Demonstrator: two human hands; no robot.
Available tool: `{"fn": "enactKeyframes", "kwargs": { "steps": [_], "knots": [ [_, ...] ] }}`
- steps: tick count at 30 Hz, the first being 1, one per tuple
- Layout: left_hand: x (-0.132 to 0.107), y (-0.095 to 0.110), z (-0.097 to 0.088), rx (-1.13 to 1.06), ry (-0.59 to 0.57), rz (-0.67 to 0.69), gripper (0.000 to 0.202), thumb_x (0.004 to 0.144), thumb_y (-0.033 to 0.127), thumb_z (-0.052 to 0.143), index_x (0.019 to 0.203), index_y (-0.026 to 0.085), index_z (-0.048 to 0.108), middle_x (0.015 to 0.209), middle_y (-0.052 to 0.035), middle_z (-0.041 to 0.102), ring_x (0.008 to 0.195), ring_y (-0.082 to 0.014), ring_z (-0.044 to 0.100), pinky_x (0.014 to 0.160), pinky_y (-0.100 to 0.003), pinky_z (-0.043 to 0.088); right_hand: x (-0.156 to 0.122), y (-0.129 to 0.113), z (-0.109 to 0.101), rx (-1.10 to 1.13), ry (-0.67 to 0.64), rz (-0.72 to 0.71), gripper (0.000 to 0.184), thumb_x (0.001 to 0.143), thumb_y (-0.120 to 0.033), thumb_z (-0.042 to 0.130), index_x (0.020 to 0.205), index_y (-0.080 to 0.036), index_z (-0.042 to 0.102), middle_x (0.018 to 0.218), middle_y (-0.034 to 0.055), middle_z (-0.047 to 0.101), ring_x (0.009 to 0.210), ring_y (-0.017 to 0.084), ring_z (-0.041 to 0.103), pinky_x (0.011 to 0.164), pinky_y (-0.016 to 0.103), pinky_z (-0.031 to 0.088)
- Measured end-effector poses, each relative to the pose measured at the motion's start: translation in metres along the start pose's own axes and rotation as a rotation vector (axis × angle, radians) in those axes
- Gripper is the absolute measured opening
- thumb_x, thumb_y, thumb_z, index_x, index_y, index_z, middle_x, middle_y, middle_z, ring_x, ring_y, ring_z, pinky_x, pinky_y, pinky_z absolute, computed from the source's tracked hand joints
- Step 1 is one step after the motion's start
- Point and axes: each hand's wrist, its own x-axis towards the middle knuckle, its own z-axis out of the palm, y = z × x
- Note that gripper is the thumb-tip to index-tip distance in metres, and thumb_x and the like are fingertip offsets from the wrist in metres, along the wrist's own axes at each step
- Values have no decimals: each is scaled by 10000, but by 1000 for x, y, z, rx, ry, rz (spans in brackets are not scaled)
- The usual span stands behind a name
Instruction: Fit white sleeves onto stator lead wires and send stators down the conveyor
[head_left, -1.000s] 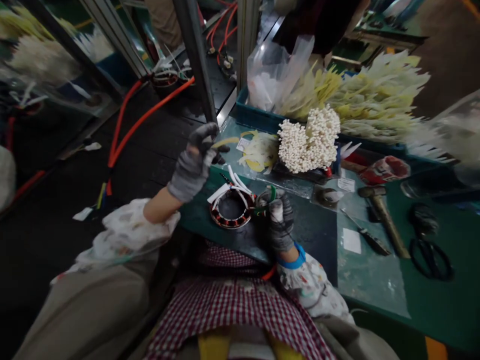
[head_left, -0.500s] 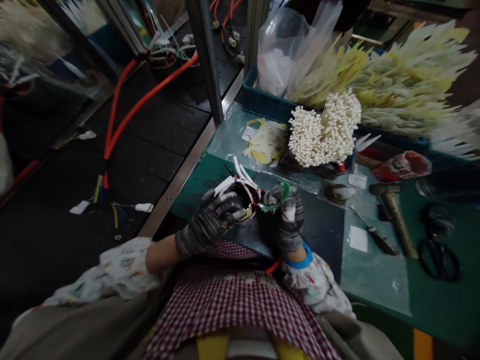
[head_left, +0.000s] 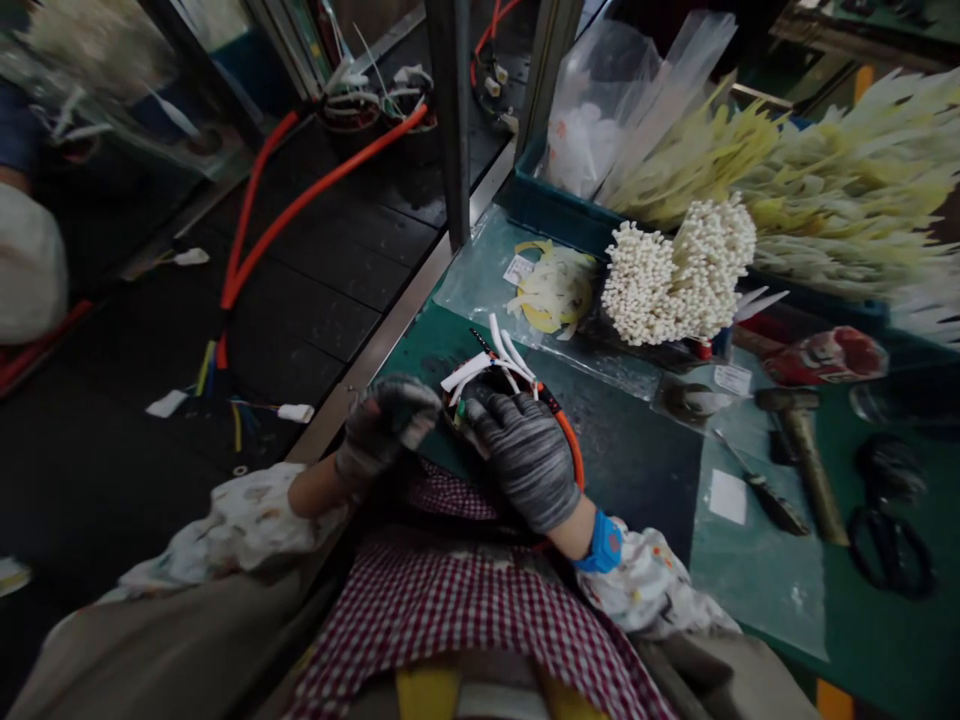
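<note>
Both my hands wear grey gloves and meet at a round motor stator (head_left: 491,380) with white sleeved leads, at the near left edge of the green bench (head_left: 862,620). My left hand (head_left: 386,425) curls closed against the stator's left side. My right hand (head_left: 521,455) lies over the top of it with fingers bent, covering most of the ring; an orange wire (head_left: 571,447) loops out beside that hand. Whether the green-handled tool seen earlier is still under the right hand is hidden.
A bundle of white sticks (head_left: 679,275) stands behind the stator, with yellow strips (head_left: 555,290) beside it and a blue tray (head_left: 551,205) of pale yellow slips. A hammer (head_left: 802,450), a small blade (head_left: 765,495) and scissors (head_left: 889,530) lie right. Orange cables (head_left: 300,205) cross the dark conveyor left.
My left hand came down from the post to the stator's left side. My right hand turned palm-down over the ring, hiding the green tool. The stator shifted toward me.
</note>
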Motion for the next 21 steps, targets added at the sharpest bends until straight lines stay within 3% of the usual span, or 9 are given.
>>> {"fn": "enactKeyframes", "kwargs": {
  "steps": [2,4,6,7,9,13,18,21],
  "knots": [
    [20,-10,-6,3,-29,-81,506,1059,487,761,1507,265,684,1446,-131,756,1348,-344,745,1165,-506,653,2,5,-4,59,9,-54,321,1152,-317,673,1417,-203,814,1369,142,841,1241,318,748,1089,458,621],
    [39,-16,-7,-70,-294,-126,799,972,505,852,1673,260,557,1715,-146,583,1600,-401,555,1335,-567,509,0,7,-5,95,45,-55,295,1152,-344,683,1374,-226,838,1334,119,852,1213,308,747,1067,442,614],
    [50,-15,-4,-212,-541,-115,859,1018,405,777,1778,277,399,1835,-137,438,1698,-359,437,1368,-533,466,-8,5,-2,96,102,-27,251,1133,-358,717,1291,-235,870,1238,116,866,1119,303,753,987,433,616],
    [50,-12,-1,-266,-599,-95,869,1041,340,732,1808,292,327,1861,-135,390,1717,-331,408,1362,-513,474,-14,3,1,92,129,-11,231,1122,-359,736,1262,-243,878,1181,109,868,1065,296,752,941,427,613],
    [43,-2,3,-285,-587,-55,944,1039,242,721,1835,328,221,1885,-142,335,1733,-312,378,1339,-496,500,-31,-4,7,77,176,26,218,1101,-337,762,1279,-273,870,1097,84,862,971,275,737,862,416,594],
    [14,14,9,-203,-513,8,1129,977,159,829,1840,390,139,1853,-174,391,1704,-353,431,1307,-519,540,-62,-18,16,88,230,51,294,1080,-268,774,1365,-314,828,1076,60,850,937,250,714,809,396,561],
    [-7,21,13,-145,-414,94,974,1080,260,723,1832,388,117,1859,-189,365,1688,-377,453,1241,-521,603,-64,-27,18,48,289,31,263,1076,-185,739,1285,-298,853,1056,68,852,961,249,722,794,388,560],
    [-13,24,15,-87,-389,57,895,1104,261,648,1830,359,134,1748,-186,528,1604,-348,566,1217,-493,628,-62,-31,20,6,313,29,254,1072,-132,710,1241,-250,860,1057,86,861,950,253,733,776,391,583]
  ]
}}
